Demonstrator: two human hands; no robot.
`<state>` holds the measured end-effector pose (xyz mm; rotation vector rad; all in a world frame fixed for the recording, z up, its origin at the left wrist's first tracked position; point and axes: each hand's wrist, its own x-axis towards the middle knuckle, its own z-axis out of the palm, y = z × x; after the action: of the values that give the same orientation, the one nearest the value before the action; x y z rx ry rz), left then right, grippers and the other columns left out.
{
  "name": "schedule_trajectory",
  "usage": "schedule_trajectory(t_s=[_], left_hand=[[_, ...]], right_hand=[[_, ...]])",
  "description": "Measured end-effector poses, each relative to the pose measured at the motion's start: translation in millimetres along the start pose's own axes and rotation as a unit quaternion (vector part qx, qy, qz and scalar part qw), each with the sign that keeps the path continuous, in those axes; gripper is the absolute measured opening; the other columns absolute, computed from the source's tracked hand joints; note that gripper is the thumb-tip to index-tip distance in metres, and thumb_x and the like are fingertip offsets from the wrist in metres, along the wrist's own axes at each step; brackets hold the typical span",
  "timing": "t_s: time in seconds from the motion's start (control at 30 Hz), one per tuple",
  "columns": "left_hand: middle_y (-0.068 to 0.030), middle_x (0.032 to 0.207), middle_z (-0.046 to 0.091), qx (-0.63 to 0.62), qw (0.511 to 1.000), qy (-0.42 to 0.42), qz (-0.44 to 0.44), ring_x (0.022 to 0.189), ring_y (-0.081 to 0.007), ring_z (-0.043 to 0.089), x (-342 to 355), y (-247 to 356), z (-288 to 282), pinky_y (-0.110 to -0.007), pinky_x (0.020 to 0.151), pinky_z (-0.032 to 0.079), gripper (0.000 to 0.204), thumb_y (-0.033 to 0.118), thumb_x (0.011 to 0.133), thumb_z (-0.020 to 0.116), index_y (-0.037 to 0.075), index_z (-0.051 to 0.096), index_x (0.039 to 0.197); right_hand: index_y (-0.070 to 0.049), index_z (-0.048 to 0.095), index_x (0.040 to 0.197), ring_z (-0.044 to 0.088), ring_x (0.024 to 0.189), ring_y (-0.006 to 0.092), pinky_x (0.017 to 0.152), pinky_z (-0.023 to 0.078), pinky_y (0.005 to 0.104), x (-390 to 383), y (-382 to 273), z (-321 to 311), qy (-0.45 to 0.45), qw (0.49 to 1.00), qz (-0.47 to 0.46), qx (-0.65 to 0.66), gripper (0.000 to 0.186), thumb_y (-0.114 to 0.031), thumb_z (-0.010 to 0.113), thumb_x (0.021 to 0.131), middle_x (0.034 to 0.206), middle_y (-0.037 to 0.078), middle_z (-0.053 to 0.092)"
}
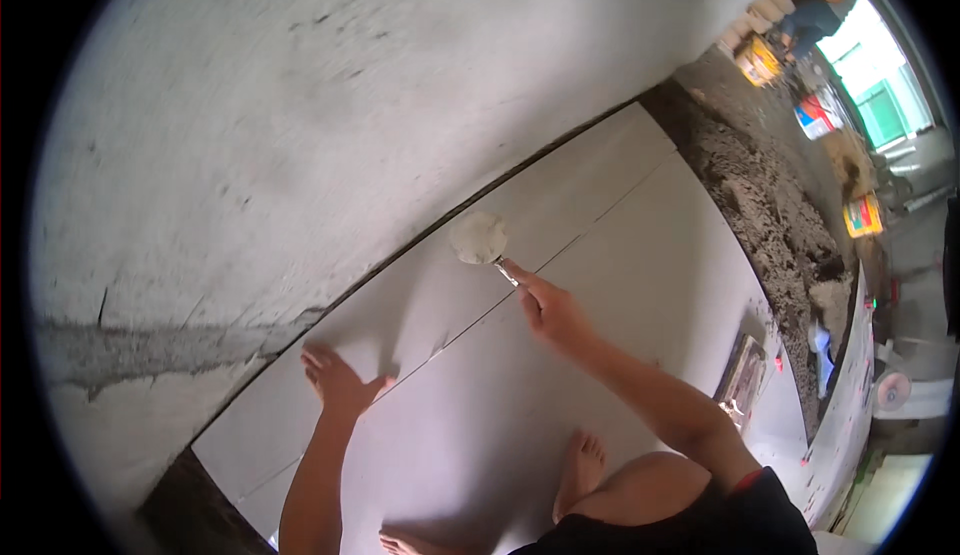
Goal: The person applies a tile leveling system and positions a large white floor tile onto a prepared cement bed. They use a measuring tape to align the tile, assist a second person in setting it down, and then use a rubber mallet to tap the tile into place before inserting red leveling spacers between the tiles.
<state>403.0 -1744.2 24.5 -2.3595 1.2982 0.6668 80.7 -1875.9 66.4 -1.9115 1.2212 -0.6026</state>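
My right hand point(553, 313) is closed around the handle of a mallet with a round, whitish head point(478, 238). The mallet head is over a narrow strip of pale grey tile point(590, 177) beside the wall; whether it touches the tile I cannot tell. On the same strip, nearer the left, my left hand point(340, 380) rests with fingers spread and thumb out, holding nothing. Its fingertips are close to the dark gap along the wall's foot. A thin seam divides the strip from the wide pale tile point(660, 265) under my bare feet.
A rough plastered wall point(250, 135) borders the tiles. Lumpy grey mortar point(755, 185) lies past their right edge. A mortar-smeared rectangular tool point(742, 370) rests on the tile at right. Buckets, including a yellow one point(758, 62), and another person point(825, 10) are farther off.
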Motion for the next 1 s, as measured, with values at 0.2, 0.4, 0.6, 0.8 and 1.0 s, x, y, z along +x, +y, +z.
schedule_trajectory(t_s=[0.2, 0.4, 0.6, 0.8, 1.0], left_hand=[[-0.0440, 0.147, 0.002, 0.004, 1.000, -0.007, 0.007, 0.141, -0.0529, 0.003, 1, -4, -2, -0.055, 0.116, 0.012, 0.149, 0.069, 0.052, 0.080, -0.022, 0.003, 0.140], [-0.0420, 0.149, -0.002, 0.007, 0.999, -0.035, 0.011, 0.143, -0.0508, 0.001, -2, 3, -5, -0.052, 0.117, 0.009, 0.150, 0.070, 0.051, 0.079, -0.022, 0.001, 0.140], [-0.0412, 0.149, -0.004, 0.004, 0.999, -0.052, -0.003, 0.143, -0.0500, -0.002, 1, -2, -8, -0.052, 0.118, 0.009, 0.151, 0.071, 0.050, 0.079, -0.021, -0.001, 0.141], [-0.0412, 0.149, -0.004, -0.022, 0.998, -0.059, 0.005, 0.143, -0.0499, -0.003, -11, 10, -26, -0.052, 0.117, 0.009, 0.151, 0.071, 0.051, 0.078, -0.022, -0.001, 0.140], [-0.0411, 0.149, -0.005, -0.015, 0.999, -0.034, 0.015, 0.143, -0.0496, -0.002, -1, -6, -10, -0.053, 0.117, 0.009, 0.156, 0.074, 0.048, 0.078, -0.022, -0.004, 0.140]], right_hand=[[-0.019, 0.049, 0.138, 0.051, 0.060, 0.0155, 0.059, 0.046, 0.0327, 29, 17, -38, -0.003, 0.986, 0.166, -0.003, 0.040, -0.014, 0.045, 0.099, 0.068, 0.006, 0.051], [-0.017, 0.048, 0.137, 0.053, 0.058, 0.0163, 0.056, 0.044, 0.0340, 60, 91, -90, 0.104, 0.984, 0.140, -0.032, 0.038, -0.018, 0.043, 0.099, 0.066, 0.006, 0.052], [-0.013, 0.049, 0.134, 0.054, 0.058, 0.0190, 0.056, 0.044, 0.0362, 76, 110, -129, 0.248, 0.959, 0.114, -0.080, 0.035, -0.022, 0.042, 0.100, 0.069, 0.009, 0.057], [-0.018, 0.050, 0.133, 0.056, 0.061, 0.0224, 0.058, 0.046, 0.0398, 98, 125, -149, 0.287, 0.949, 0.131, -0.031, 0.034, -0.024, 0.041, 0.101, 0.070, 0.012, 0.056], [-0.020, 0.049, 0.133, 0.059, 0.061, 0.0299, 0.058, 0.046, 0.0430, 126, 147, -162, 0.234, 0.950, 0.206, -0.023, 0.034, -0.021, 0.041, 0.100, 0.073, 0.014, 0.060]])
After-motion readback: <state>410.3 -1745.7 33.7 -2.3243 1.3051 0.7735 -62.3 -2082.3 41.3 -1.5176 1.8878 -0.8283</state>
